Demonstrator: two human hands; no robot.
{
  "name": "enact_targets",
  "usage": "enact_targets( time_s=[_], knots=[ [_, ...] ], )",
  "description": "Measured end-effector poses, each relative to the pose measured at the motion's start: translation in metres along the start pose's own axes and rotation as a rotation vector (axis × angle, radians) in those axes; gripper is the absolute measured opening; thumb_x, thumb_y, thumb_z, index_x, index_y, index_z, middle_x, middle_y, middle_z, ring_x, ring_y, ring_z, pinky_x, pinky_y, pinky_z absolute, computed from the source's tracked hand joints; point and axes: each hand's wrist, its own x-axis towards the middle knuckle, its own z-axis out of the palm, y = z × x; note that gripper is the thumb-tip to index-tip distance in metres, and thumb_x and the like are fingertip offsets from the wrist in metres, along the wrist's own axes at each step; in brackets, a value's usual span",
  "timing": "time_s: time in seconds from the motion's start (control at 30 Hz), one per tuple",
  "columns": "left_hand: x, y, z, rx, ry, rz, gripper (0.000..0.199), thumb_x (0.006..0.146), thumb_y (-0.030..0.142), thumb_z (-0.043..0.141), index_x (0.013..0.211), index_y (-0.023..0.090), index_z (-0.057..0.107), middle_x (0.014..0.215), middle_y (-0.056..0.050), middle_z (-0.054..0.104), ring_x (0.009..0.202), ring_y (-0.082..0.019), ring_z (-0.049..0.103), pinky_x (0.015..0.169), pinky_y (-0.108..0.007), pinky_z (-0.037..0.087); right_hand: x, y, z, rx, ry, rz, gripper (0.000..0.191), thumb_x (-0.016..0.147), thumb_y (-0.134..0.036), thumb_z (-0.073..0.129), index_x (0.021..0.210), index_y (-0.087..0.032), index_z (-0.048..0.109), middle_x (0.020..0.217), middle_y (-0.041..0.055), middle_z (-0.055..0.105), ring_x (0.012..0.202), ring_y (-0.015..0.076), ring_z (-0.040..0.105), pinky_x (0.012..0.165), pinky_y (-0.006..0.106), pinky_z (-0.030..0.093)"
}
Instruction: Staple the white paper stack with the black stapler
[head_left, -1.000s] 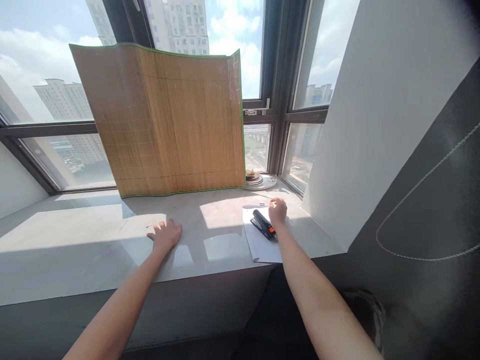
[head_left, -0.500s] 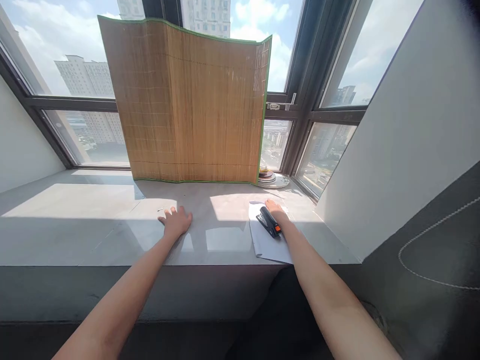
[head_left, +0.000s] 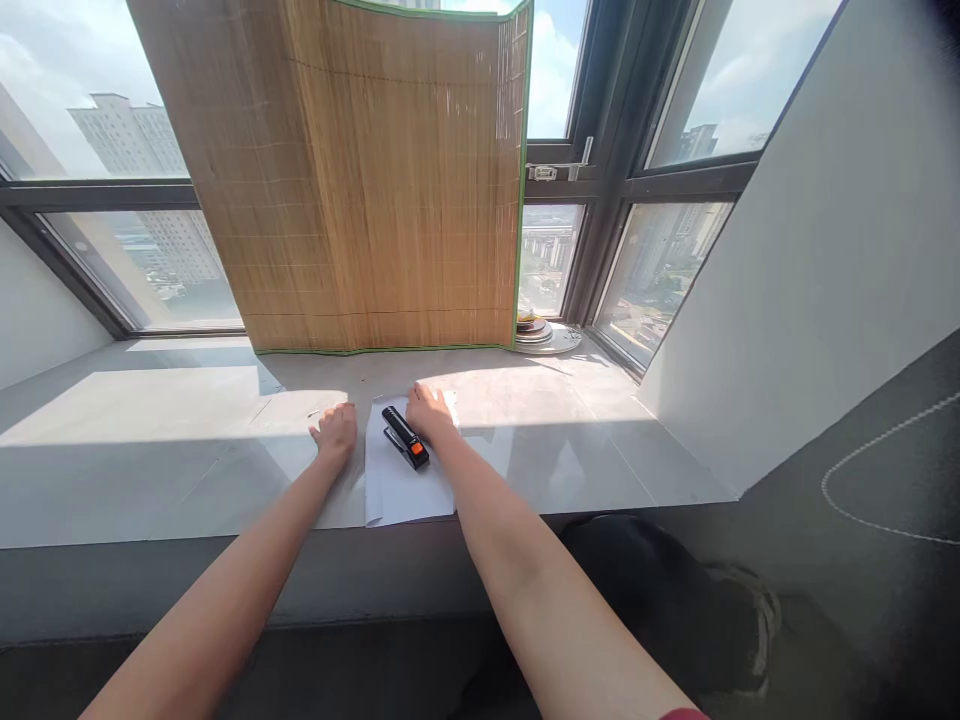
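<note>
A black stapler with an orange part (head_left: pixel 406 437) lies on white paper (head_left: pixel 405 498) upon the sill. My right hand (head_left: pixel 430 412) rests on the upper right of the paper, just beside the stapler, its fingers stretched out and gripping nothing. To the left of the sheet, my left hand (head_left: pixel 335 432) lies on the sill with its fingers a little bent and apart, holding nothing. A narrow gap separates this hand from the paper. The paper's right part is hidden under my right hand and forearm.
A bamboo mat with green edging (head_left: pixel 405 200) stands against the window behind the sill (head_left: pixel 172 490). Stacked round plates or discs (head_left: pixel 544 338) sit at its lower right corner. A slanted white wall (head_left: pixel 795 260) rises on the right, with a hanging cord (head_left: pixel 855 518) near it.
My right hand has moved left along the sill, and the paper and stapler have come with it, closer to my left hand. My left hand's fingers are less spread. The view has shifted.
</note>
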Motion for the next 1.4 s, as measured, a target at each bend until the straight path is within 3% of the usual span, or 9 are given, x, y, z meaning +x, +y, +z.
enact_targets(
  time_s=[0.13, 0.23, 0.33, 0.43, 0.53, 0.63, 0.8, 0.97, 1.4],
  knots=[
    [-0.001, 0.0, -0.001, -0.006, -0.003, 0.004, 0.051, 0.105, 0.028, 0.023, 0.134, 0.026, 0.066, 0.147, -0.014, 0.061, 0.146, -0.036, 0.045, 0.125, -0.067, 0.018, -0.002, -0.008, -0.008, 0.037, -0.007, -0.063, 0.064, 0.1, -0.027, 0.049, 0.162, -0.017, 0.038, 0.174, 0.0123, 0.031, 0.164, 0.027, 0.018, 0.132, 0.052, 0.008],
    [-0.003, 0.001, -0.002, 0.005, -0.023, 0.005, 0.052, 0.105, 0.028, 0.021, 0.133, 0.027, 0.065, 0.146, -0.013, 0.061, 0.147, -0.034, 0.044, 0.126, -0.064, 0.017, -0.014, 0.009, -0.038, 0.157, 0.103, -0.115, 0.068, 0.094, -0.037, 0.059, 0.158, -0.017, 0.045, 0.163, 0.0144, 0.048, 0.154, 0.0291, 0.037, 0.124, 0.046, 0.031],
    [-0.003, 0.002, -0.003, 0.008, -0.023, 0.004, 0.053, 0.105, 0.027, 0.021, 0.133, 0.026, 0.066, 0.147, -0.014, 0.061, 0.146, -0.035, 0.044, 0.126, -0.065, 0.015, -0.04, 0.05, -0.076, 0.213, 0.267, 0.087, 0.034, 0.098, -0.041, 0.049, 0.102, -0.02, 0.075, 0.093, 0.0076, 0.073, 0.091, 0.0224, 0.066, 0.081, 0.031, 0.051],
    [-0.005, 0.005, -0.004, 0.016, -0.008, 0.002, 0.051, 0.105, 0.027, 0.026, 0.132, 0.024, 0.069, 0.147, -0.015, 0.06, 0.144, -0.037, 0.046, 0.124, -0.067, 0.017, -0.074, 0.094, -0.11, 0.191, 0.293, 0.248, 0.036, 0.092, -0.033, 0.055, 0.057, -0.024, 0.056, 0.051, -0.0023, 0.038, 0.055, 0.0149, 0.04, 0.055, 0.028, 0.034],
    [-0.007, 0.008, -0.007, 0.039, -0.005, 0.011, 0.049, 0.104, 0.026, 0.029, 0.129, 0.024, 0.071, 0.148, -0.015, 0.061, 0.143, -0.037, 0.048, 0.122, -0.066, 0.022, -0.099, 0.11, -0.128, 0.244, 0.456, 0.355, 0.046, 0.093, -0.029, 0.052, 0.05, -0.026, 0.036, 0.052, -0.0044, 0.021, 0.054, 0.0131, 0.026, 0.053, 0.029, 0.025],
    [-0.009, 0.011, -0.01, 0.064, -0.002, 0.012, 0.048, 0.102, 0.026, 0.032, 0.127, 0.025, 0.072, 0.146, -0.015, 0.062, 0.142, -0.037, 0.05, 0.121, -0.065, 0.026, -0.108, 0.084, -0.124, 0.307, 0.559, 0.367, 0.05, 0.101, -0.039, 0.044, 0.054, -0.026, 0.034, 0.055, -0.003, 0.027, 0.055, 0.0143, 0.03, 0.056, 0.03, 0.028],
    [-0.008, 0.011, -0.011, 0.111, -0.011, 0.017, 0.051, 0.103, 0.03, 0.027, 0.127, 0.025, 0.072, 0.146, -0.018, 0.062, 0.138, -0.039, 0.052, 0.118, -0.065, 0.029, -0.114, 0.001, -0.072, 0.298, 0.306, 0.065, 0.042, 0.094, -0.065, 0.06, 0.086, -0.024, 0.062, 0.092, 0.0053, 0.067, 0.093, 0.0225, 0.062, 0.077, 0.03, 0.047],
    [-0.007, 0.01, -0.012, 0.13, 0.008, 0.033, 0.052, 0.103, 0.032, 0.026, 0.126, 0.024, 0.072, 0.144, -0.02, 0.062, 0.137, -0.04, 0.052, 0.116, -0.064, 0.031, -0.114, -0.041, -0.027, 0.048, 0.12, 0.021, 0.047, 0.092, -0.062, 0.063, 0.118, -0.023, 0.062, 0.12, 0.013, 0.068, 0.113, 0.032, 0.064, 0.093, 0.043, 0.05],
    [-0.013, 0.011, -0.016, 0.135, 0.035, 0.034, 0.047, 0.104, 0.032, 0.027, 0.12, 0.027, 0.071, 0.138, -0.019, 0.063, 0.134, -0.039, 0.056, 0.116, -0.063, 0.033, -0.16, 0.061, -0.124, -0.056, 0.037, 0.17, 0.024, 0.086, -0.043, 0.071, 0.097, -0.023, 0.066, 0.092, 0.0065, 0.072, 0.079, 0.0218, 0.064, 0.062, 0.028, 0.035]
  ],
)
